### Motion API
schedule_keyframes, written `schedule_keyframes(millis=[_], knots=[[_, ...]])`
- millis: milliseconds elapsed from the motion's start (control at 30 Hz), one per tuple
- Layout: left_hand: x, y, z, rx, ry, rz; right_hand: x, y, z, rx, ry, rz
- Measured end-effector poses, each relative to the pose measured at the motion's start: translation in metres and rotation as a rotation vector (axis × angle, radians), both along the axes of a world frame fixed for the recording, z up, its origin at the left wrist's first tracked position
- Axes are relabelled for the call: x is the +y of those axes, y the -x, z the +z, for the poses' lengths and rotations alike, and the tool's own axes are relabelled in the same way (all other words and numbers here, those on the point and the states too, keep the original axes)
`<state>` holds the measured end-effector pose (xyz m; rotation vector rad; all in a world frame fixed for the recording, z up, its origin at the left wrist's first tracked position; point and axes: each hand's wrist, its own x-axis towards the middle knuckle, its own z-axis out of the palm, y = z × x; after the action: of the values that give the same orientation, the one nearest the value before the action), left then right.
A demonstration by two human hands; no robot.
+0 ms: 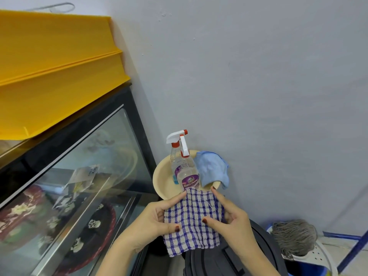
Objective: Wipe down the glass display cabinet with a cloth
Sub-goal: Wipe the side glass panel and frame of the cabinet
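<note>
I am holding the checked cloth (194,218) spread between my left hand (153,220) and right hand (231,216), thumbs pinching it, beside the glass cabinet (83,166); I should fold it flat before wiping.

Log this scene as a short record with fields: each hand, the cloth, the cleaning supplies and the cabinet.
left hand: pinches the left side of the checked cloth
right hand: holds its right side
checked cloth: blue and white, spread between both hands, off the glass
glass cleaner spray bottles: two, upright in a beige basin
blue cloth: draped over the basin's rim
glass display cabinet: at left, yellow boards on top
mop: lower right, in a bucket
</note>
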<state>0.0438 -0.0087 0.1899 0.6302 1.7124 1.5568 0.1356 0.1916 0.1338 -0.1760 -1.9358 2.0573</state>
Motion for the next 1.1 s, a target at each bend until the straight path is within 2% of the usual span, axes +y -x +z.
schedule_keyframes(millis=[233, 367, 600, 767, 833, 967, 1100], knots=[[0.018, 0.009, -0.026, 0.178, 0.070, 0.077, 0.009, 0.023, -0.006, -0.096, -0.188, 0.023], [0.027, 0.007, -0.044, 0.300, 0.145, 0.090, 0.019, 0.028, -0.013, -0.122, -0.206, 0.039], [0.037, 0.014, -0.060, 0.243, 0.198, 0.131, 0.032, 0.043, -0.029, -0.210, -0.214, 0.120], [0.042, 0.053, -0.027, 0.337, 0.098, 0.216, 0.047, 0.086, 0.003, -0.070, -0.273, 0.058], [0.039, 0.064, -0.030, 0.312, 0.092, 0.237, 0.048, 0.098, 0.001, -0.063, -0.282, 0.059], [0.031, 0.064, -0.075, 0.172, 0.231, 0.203, 0.038, 0.093, -0.045, -0.246, -0.289, 0.131], [0.032, 0.058, -0.106, 0.126, 0.293, 0.159, 0.035, 0.087, -0.077, -0.340, -0.258, 0.150]])
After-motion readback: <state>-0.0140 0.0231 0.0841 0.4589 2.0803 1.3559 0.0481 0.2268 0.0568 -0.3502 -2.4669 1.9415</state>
